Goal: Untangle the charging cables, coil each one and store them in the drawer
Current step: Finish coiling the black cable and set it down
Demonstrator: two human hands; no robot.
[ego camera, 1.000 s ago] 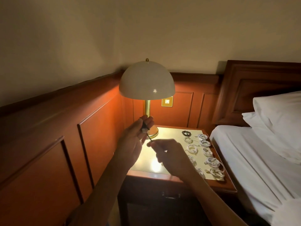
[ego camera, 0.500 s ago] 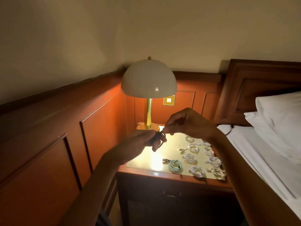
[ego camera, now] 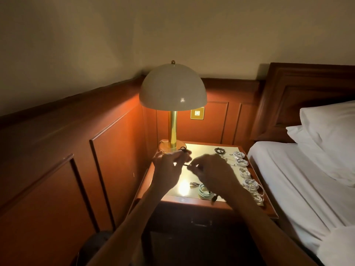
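The fingers [ego camera: 177, 154] of the left hand [ego camera: 169, 167] are curled around a small bundle of the black cable [ego camera: 184, 150] and hold it above the worktop [ego camera: 203, 148], just in front of the lamp foot. The fingers [ego camera: 195, 166] of the right hand [ego camera: 213, 169] are closed in a pinch on the free end of this same cable. A short dark piece of it runs almost level between the two hands. Both hands are a little blurred, so the exact place of each finger cannot be told.

Under the right hand, near the front edge of the worktop, lies a green cable [ego camera: 203, 191] in a coil, with a dark plug beside it. Along the right edge of the worktop the white cables [ego camera: 251, 186] lie in a row from back to front, each one coiled and apart from the next. At the back of this row is a second black cable [ego camera: 220, 150], also coiled.

The drawer [ego camera: 201, 223] is below the worktop. Its front is in shadow, and it looks closed.

The lamp [ego camera: 172, 87] stands lit in the back left corner, with a wall switch [ego camera: 197, 113] behind it on the wood panels [ego camera: 115, 150]. On the right is a bed [ego camera: 288, 179] with a white pillow [ego camera: 330, 135].
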